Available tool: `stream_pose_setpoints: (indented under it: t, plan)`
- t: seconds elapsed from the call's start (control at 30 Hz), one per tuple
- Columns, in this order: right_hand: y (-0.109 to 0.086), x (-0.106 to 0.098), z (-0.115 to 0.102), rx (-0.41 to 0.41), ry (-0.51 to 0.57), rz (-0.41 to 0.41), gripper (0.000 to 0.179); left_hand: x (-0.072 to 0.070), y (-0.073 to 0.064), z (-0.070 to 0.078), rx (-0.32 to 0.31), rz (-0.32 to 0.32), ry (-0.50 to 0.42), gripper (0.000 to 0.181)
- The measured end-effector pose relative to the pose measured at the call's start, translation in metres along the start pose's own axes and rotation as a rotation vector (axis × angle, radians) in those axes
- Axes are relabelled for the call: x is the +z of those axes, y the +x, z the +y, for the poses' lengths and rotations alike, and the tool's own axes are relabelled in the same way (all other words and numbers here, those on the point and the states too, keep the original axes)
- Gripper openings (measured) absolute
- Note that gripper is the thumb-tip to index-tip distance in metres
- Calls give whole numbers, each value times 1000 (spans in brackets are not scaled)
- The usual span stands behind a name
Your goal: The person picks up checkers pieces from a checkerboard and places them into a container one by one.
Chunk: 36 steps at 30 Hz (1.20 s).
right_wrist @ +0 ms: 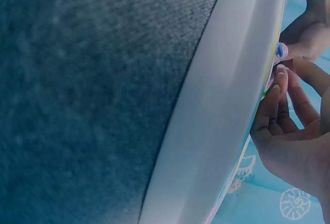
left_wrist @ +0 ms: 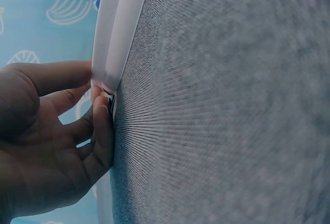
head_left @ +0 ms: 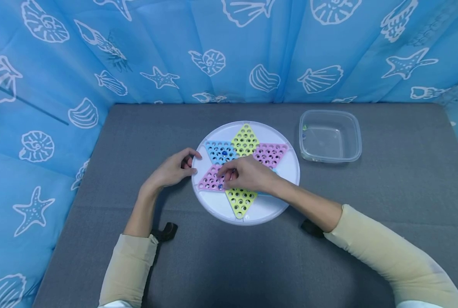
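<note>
A round white Chinese checkers board (head_left: pixel 267 205) has a star of pink, blue and yellow holed sections. My left hand (head_left: pixel 172 167) grips its left rim; in the left wrist view fingertips (left_wrist: pixel 104 105) lie against the rim near the tabletop. Over the pink left point, my right hand (head_left: pixel 248 173) bends its fingers down. A blue marble (head_left: pixel 220 187) sits close to those fingertips, and another blue marble (head_left: pixel 224 153) rests in the blue section. In the right wrist view a green spot shows under the fingertips (right_wrist: pixel 278 87); I cannot tell whether they pinch it.
A clear plastic container (head_left: pixel 330 134) stands right of the board, with a few small coloured marbles along its left side. The table has a grey cloth (head_left: pixel 236 261). Behind and to the left hangs a blue shell-patterned curtain (head_left: pixel 175 42).
</note>
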State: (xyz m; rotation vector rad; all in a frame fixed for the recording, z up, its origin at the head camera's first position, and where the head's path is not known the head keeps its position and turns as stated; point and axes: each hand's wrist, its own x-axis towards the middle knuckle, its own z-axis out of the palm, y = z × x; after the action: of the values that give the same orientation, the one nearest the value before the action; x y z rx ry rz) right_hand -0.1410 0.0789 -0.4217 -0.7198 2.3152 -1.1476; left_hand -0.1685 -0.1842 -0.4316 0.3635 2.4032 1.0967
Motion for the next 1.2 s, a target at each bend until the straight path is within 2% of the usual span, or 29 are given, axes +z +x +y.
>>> stream_pose_setpoints:
  t: [0.27,0.67,0.97,1.2]
  plan:
    - [1,4,-4,26,-83,-12,25,0,0,0,4,-3,-4,35]
    - [1,16,-8,39,-174,94,15,0,1,-2,-9,-6,-4,36]
    - [1,14,-6,8,-164,97,14,0,1,-3,-17,2,7,37]
    - [-4,8,-5,-12,-84,65,13,1,2,-3,-15,-2,7,35]
